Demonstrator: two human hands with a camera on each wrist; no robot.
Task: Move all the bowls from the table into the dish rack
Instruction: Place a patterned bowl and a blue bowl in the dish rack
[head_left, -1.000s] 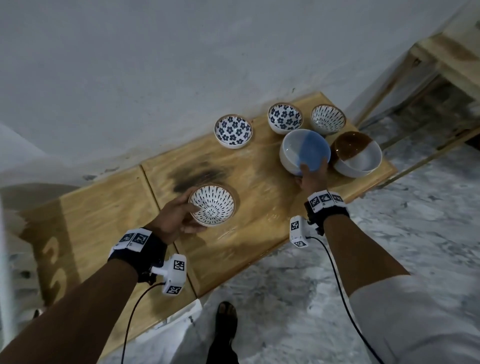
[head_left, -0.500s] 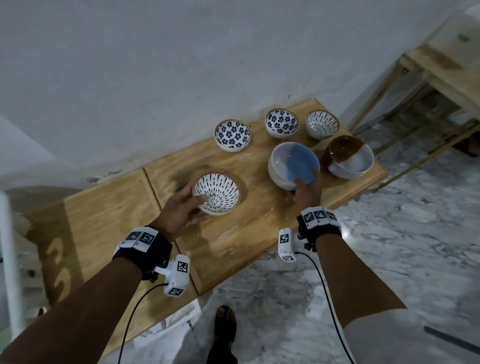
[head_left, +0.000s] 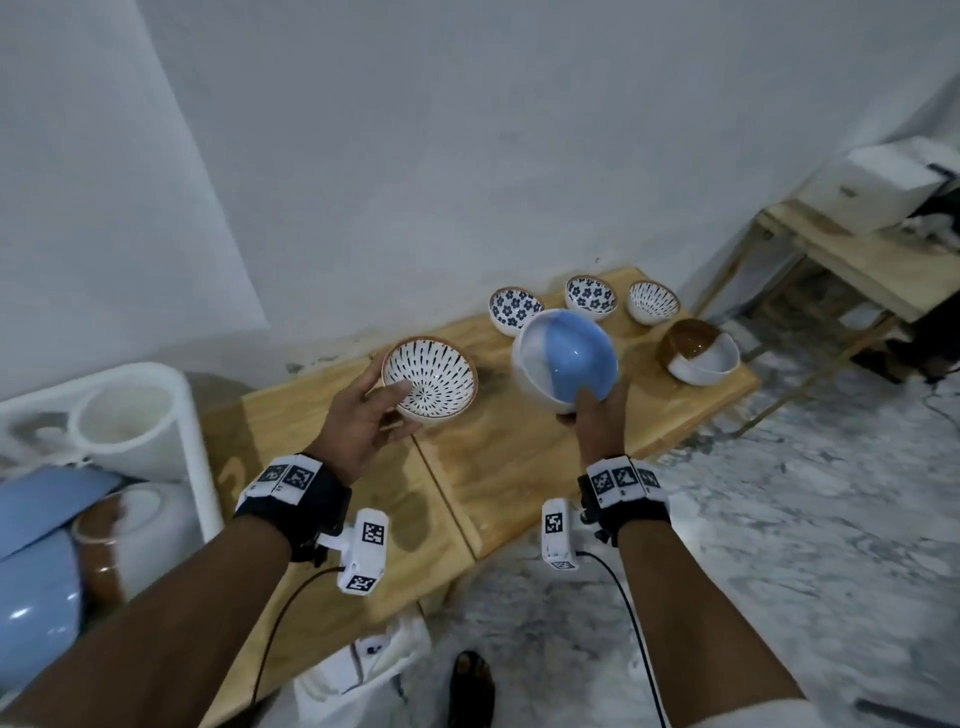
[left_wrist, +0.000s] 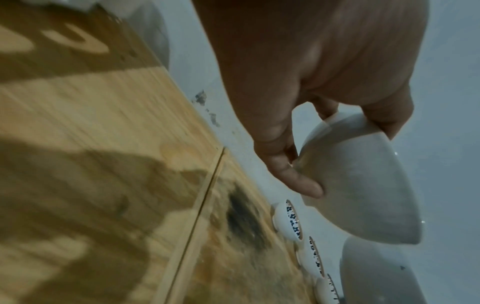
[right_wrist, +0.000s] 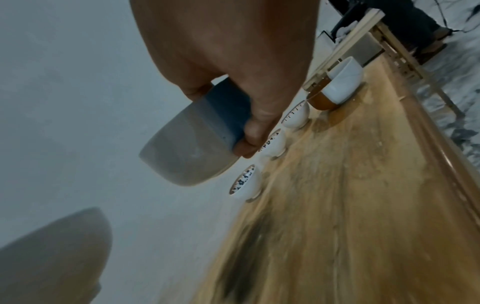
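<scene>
A: Why are both bowls off the wooden table (head_left: 524, 467)?

B: To carry them. The left hand (head_left: 363, 426) pinches the dash-patterned bowl's (head_left: 430, 378) rim; the right hand (head_left: 597, 421) grips the blue-and-white bowl (head_left: 565, 358), mid-frame.

A: Headed where?

B: Likely the white dish rack (head_left: 195, 415), lower left.

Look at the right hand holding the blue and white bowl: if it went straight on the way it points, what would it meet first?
Probably the nearer flower-patterned bowl by the wall; the right hand points that way with its blue and white bowl leading. Depth is unclear, so it might pass above.
</scene>
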